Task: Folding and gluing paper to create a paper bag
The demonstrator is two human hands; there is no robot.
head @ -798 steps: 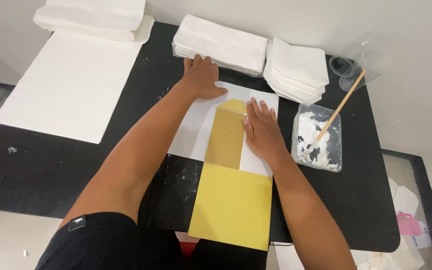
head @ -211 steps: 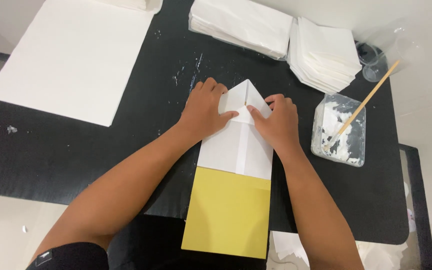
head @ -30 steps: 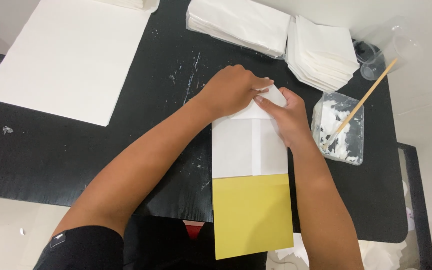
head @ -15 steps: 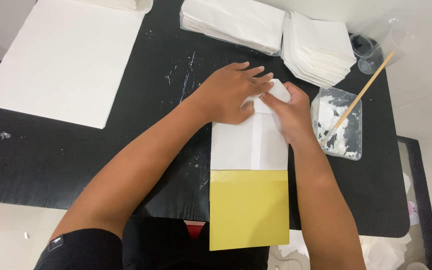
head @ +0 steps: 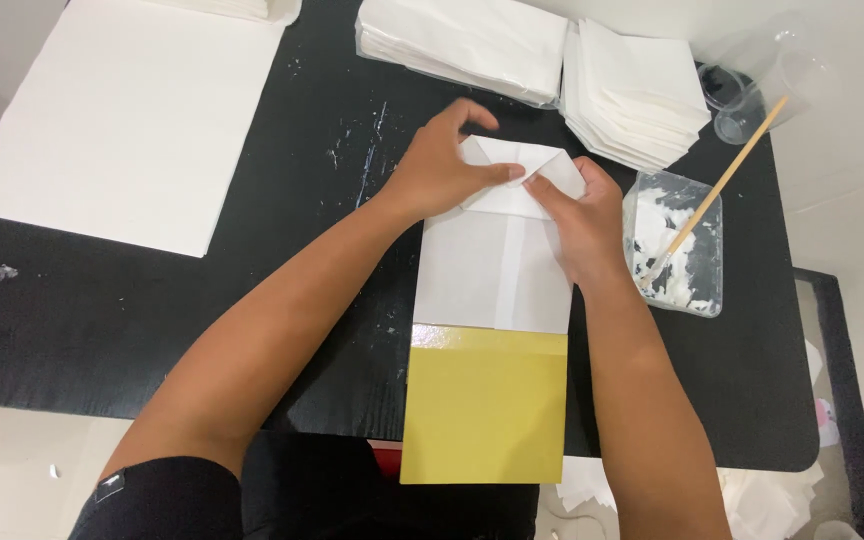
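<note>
Now both hands [head: 512, 190] pinch the paper bag's [head: 497, 270] flap.

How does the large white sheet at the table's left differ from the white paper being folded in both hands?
The large white sheet lies flat, unfolded and untouched; the folded white paper is narrower, creased, with a centre seam, and lies over a yellow board. The left hand and right hand press its top flaps. Both are plain white.

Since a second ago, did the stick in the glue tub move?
No. The stick leans in the glue tub as before, top end toward the cups.
</note>
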